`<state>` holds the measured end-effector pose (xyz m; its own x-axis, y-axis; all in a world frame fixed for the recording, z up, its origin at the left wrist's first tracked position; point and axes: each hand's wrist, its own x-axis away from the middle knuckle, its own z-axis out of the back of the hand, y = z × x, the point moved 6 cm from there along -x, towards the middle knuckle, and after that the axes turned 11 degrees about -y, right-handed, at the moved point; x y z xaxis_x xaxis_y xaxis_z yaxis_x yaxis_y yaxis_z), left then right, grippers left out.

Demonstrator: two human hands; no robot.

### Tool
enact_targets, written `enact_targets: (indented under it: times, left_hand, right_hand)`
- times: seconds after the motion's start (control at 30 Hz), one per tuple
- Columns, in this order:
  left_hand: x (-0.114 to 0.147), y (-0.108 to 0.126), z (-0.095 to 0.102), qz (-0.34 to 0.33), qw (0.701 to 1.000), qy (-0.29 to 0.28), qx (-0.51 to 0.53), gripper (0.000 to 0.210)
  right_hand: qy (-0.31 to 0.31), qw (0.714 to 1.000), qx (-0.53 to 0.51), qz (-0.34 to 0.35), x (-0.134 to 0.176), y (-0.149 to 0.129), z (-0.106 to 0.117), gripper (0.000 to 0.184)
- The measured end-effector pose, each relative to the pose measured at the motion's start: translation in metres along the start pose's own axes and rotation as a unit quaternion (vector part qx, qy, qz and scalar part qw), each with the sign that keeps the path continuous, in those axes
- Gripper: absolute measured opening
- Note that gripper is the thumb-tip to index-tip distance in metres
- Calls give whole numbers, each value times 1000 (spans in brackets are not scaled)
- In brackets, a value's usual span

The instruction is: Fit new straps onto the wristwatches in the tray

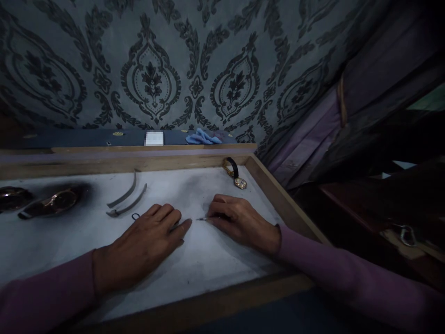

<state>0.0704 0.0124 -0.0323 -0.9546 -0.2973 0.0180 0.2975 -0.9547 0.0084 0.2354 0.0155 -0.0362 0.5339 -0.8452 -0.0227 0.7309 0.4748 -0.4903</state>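
Note:
My right hand (pixel 239 220) is closed in a pinch round a thin pointed metal tool (pixel 200 219), whose tip points left toward my other hand. I cannot tell the tool's exact kind, as most of it is hidden in the fingers. My left hand (pixel 146 243) rests low over the white tray surface (pixel 208 269) with its fingers bent together and thumb forward. A small object seems to be under these fingers, too covered to name. Just beyond the left hand lie a small dark loop (pixel 135 216) and two curved grey strips (pixel 127 195) (pixel 130 204).
A gold watch (pixel 240 183) with a dark strap lies in the far right corner. Two watches (pixel 64 200) (pixel 13 198) sit at the left. The tray's wooden rim (pixel 285 197) stands raised. Behind it, a blue cloth (pixel 203 137) and a pale blurred rectangle (pixel 154 138) lie on a ledge.

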Motion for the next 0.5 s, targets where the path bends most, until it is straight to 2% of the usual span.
enact_targets:
  times: [0.23,0.5]
  left_hand:
    - [-3,6,-2,5,999,-27,-31,26]
    - [-4,8,-4,0,999,-13,-29,17]
  right_hand:
    - [-1,1000,-7,13,-1,-3,-2,16]
    - [0,1000,2,27,-2,-8,-3,16]
